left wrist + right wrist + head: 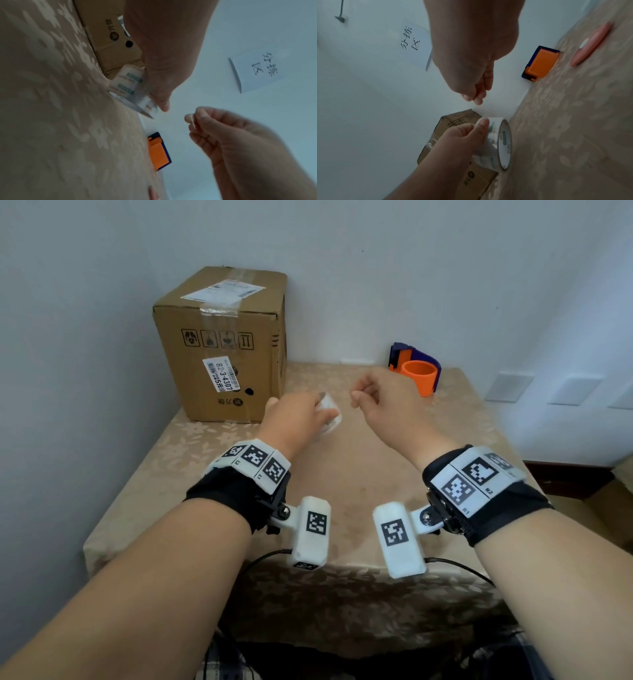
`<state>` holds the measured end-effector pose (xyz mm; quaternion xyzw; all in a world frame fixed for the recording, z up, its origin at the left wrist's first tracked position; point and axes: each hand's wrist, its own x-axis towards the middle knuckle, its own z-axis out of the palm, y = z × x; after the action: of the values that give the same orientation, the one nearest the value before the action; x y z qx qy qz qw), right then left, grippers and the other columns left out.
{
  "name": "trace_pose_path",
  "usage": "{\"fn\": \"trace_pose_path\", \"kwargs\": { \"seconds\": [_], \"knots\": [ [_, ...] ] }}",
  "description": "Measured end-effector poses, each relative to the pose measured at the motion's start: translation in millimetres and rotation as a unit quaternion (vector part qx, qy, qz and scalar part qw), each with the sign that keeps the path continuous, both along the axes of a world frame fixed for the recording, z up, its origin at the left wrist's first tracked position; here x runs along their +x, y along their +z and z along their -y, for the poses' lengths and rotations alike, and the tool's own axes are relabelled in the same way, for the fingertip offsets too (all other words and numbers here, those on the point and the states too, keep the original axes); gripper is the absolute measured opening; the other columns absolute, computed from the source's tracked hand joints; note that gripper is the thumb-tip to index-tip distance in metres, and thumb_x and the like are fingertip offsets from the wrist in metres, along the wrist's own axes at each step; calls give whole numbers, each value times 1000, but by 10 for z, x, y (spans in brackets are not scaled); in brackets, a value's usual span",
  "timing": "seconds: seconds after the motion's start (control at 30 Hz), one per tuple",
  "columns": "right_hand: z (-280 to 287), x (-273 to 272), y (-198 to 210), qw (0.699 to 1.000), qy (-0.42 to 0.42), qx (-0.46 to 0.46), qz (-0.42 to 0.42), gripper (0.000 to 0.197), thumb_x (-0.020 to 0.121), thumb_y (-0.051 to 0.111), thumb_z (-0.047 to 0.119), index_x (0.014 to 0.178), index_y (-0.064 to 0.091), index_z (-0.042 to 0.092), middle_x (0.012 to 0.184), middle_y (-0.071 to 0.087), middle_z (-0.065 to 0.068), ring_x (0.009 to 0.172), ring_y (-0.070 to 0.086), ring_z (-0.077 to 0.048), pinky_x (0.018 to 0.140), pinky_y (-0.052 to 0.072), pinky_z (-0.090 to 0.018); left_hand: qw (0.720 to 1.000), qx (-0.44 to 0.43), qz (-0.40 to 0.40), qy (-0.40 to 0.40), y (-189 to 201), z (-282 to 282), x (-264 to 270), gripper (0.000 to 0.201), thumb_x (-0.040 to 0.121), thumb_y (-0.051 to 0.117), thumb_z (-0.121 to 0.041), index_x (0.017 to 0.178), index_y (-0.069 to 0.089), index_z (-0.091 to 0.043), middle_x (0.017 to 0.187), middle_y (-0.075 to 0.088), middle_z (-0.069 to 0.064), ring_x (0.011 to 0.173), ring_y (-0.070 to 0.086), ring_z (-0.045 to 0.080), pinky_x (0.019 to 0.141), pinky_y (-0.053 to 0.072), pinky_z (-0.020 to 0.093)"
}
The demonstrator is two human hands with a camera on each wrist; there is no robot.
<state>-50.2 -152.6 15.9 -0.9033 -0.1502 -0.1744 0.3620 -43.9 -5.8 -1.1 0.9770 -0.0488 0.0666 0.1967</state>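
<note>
Left wrist view: your left hand [163,60] is curled round the tape roll [126,83], which stands on edge just in front of the cardboard box [226,344].

— And your right hand [387,402], farther from the box, pinches a thin pale sliver: the tape end [192,120], I'd judge.

— So you're starting a strip. Next, draw it out steadily, with your left bracing the roll.
</note>
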Motion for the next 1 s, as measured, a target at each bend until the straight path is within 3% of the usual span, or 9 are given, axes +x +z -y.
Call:
{"fn": "trace_pose_path", "kwargs": {
  "seconds": [0.1, 0.13, 0.2, 0.27, 0.33, 0.47, 0.7, 0.9, 1.0],
  "knots": [
    [65, 22, 33, 998, 3, 58, -14, 17, 89, 54, 6, 104, 51, 14, 82, 67, -12, 71, 59, -18, 63, 44, -9, 999, -34, -15, -3, 34, -5, 2, 29, 91, 51, -44, 74, 52, -21, 73, 56, -1, 89, 56, 25, 88, 34, 38],
    [79, 21, 46, 998, 12, 64, -17, 18, 89, 53, 4, 102, 48, 16, 80, 66, -14, 68, 57, -19, 59, 42, -9, 999, -47, -17, -2, 46, -5, -6, 32, 90, 53, -44, 69, 48, -21, 67, 51, -6, 84, 55, 24, 83, 33, 36],
    [100, 34, 62, 998, 25, 47, -17, 15, 89, 48, 2, 97, 56, 13, 87, 68, -15, 78, 61, -25, 69, 46, -19, 996, -94, 1, -3, 54, -5, -12, 25, 88, 58, -42, 76, 50, -21, 64, 46, -10, 79, 53, 22, 80, 35, 36],
    [111, 45, 75, 999, 25, 21, -22, 24, 90, 46, 1, 98, 67, 10, 99, 70, -11, 92, 63, -26, 82, 49, -33, 989, -148, 15, -16, 58, 2, -27, 21, 87, 62, -35, 100, 54, -21, 66, 44, -13, 77, 50, 18, 87, 40, 39],
    [126, 59, 75, 999, 22, 6, -27, 28, 89, 49, 3, 106, 70, 11, 104, 69, -5, 93, 62, -21, 86, 50, -32, 984, -172, 26, -33, 69, 16, -48, 29, 88, 61, -30, 115, 53, -24, 71, 45, -15, 80, 49, 15, 95, 40, 42],
    [148, 64, 59, 999, 22, -42, -20, 28, 87, 61, 14, 115, 68, 14, 96, 56, 2, 85, 52, -11, 82, 42, -23, 986, -157, 35, -35, 103, 38, -62, 24, 92, 55, -27, 115, 60, -24, 92, 50, -12, 101, 55, 17, 103, 38, 43],
    [117, 39, 68, 998, -10, -60, -23, 31, 89, 62, 19, 118, 65, 9, 112, 67, -10, 89, 49, -6, 80, 38, -18, 988, -139, 49, -34, 119, 75, -54, 24, 93, 53, -30, 115, 62, -25, 112, 66, -6, 112, 57, 16, 104, 32, 39],
    [89, 74, 72, 994, -5, -95, -56, 20, 89, 61, 17, 102, 72, 7, 105, 71, -11, 94, 62, -20, 79, 41, -25, 991, -119, 52, -21, 123, 83, -51, 24, 93, 53, -31, 114, 63, -27, 115, 65, -6, 112, 57, 15, 100, 29, 37],
    [93, 63, 78, 993, -16, -107, -42, 19, 89, 60, 20, 100, 72, 10, 116, 64, -10, 110, 56, -23, 90, 39, -28, 991, -115, 50, -37, 143, 89, -82, 29, 94, 51, -28, 123, 58, -30, 120, 62, -4, 116, 55, 15, 104, 27, 37]
  ]
}}
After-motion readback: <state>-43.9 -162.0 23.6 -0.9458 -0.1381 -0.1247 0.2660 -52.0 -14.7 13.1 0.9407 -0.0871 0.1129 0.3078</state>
